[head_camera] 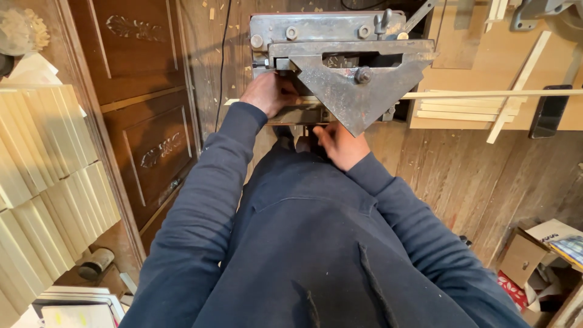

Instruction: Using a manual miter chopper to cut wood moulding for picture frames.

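While the person stands over the metal machine (340, 67), left hand (269, 93) lies flat, fingers pressed on a thin wood strip (486, 94) running rightward from it. Right hand (340, 144) sits just below the machine's triangular plate (358, 91); cannot tell its grip.

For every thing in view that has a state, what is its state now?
left hand: pressed flat on the wooden strip
right hand: at the machine's front edge, grip hidden
wooden strip: lying across the metal machine, sticking out to the right
cardboard box: open
pale boards: stacked, leaning
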